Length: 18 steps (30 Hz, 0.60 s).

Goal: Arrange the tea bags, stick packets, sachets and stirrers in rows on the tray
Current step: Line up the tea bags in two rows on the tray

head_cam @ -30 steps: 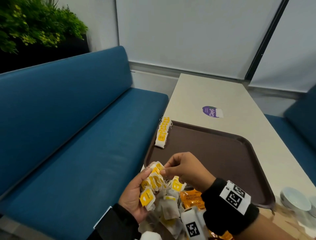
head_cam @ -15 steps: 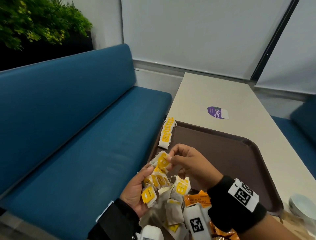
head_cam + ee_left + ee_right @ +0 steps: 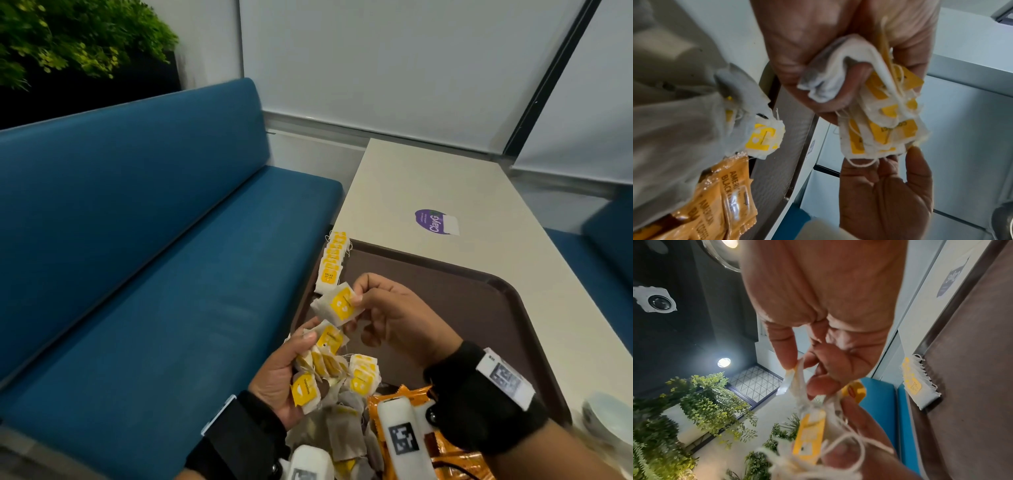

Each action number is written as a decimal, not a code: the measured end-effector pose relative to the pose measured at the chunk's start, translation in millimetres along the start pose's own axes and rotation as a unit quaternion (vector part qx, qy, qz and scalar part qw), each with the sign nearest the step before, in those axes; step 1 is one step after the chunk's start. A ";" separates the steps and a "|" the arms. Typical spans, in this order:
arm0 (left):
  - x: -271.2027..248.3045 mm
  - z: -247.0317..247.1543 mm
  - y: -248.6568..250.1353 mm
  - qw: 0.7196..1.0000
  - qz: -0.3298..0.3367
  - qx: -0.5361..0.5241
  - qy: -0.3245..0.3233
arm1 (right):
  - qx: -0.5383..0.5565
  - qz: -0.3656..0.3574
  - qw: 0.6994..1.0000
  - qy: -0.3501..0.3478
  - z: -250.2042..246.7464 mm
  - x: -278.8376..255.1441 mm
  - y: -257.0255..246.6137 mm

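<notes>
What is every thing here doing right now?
Left hand: holds a bunch of tea bags.
Right hand: pinches a single tea bag, lifted above the bunch.
Row of tea bags: lined up overlapping along the tray's far left edge.
Tray: flat on the table, mostly bare.
Orange coffee sachets: heaped at the near end.

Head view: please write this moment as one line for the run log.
left hand: holds tea bags | right hand: pinches one tea bag | tray: one row of tea bags at far left edge
</notes>
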State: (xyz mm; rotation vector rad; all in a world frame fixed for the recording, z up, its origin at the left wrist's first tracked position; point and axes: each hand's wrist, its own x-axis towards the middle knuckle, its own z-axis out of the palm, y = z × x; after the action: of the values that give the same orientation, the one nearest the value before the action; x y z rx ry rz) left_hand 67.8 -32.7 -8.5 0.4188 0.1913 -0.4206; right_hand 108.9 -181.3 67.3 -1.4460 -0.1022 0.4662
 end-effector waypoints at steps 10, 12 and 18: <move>0.8 2.3 -1.1 1.000 -0.015 0.006 0.012 | 0.035 0.005 0.999 -0.017 -5.8 8.1 -6.5; 1.2 -2.0 1.5 0.999 -0.011 0.005 0.036 | 0.032 -0.007 0.999 0.025 -8.2 14.9 -15.4; -6.1 -9.5 14.2 0.998 -0.005 -0.040 0.053 | -0.181 -0.007 0.978 0.103 -21.0 63.9 -23.8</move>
State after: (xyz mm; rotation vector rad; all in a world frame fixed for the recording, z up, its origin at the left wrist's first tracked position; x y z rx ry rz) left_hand 67.6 -14.7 -10.3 0.3620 0.3129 -0.3992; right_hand 179.9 -178.6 74.0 -1.8427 -0.0313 0.2909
